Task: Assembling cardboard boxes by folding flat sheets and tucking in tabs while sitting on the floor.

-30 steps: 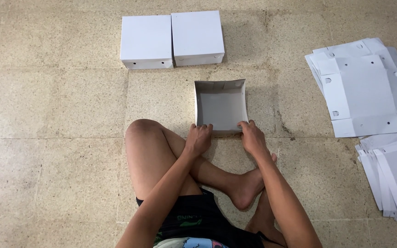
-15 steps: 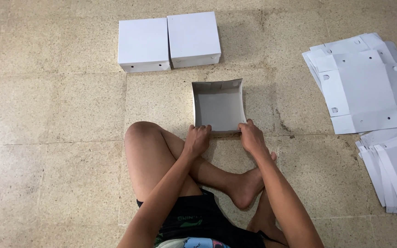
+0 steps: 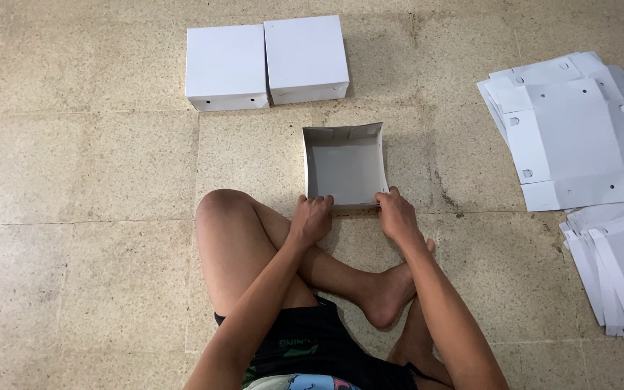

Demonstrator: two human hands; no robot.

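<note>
An open white cardboard box (image 3: 344, 166) stands on the stone floor in front of my crossed legs. My left hand (image 3: 312, 217) grips the near left corner of the box, fingers curled over its edge. My right hand (image 3: 396, 213) holds the near right corner in the same way. The box's inside is grey and holds nothing; its far wall shows folded tabs.
Two closed white boxes (image 3: 267, 63) sit side by side farther out on the floor. A stack of flat unfolded box sheets (image 3: 568, 137) lies at the right, with another pile of flat white pieces (image 3: 619, 267) below it. My bare knee (image 3: 218, 209) rises at the left.
The hands stay on the near wall of the open box; the view has drifted slightly, and the box looks much the same.
</note>
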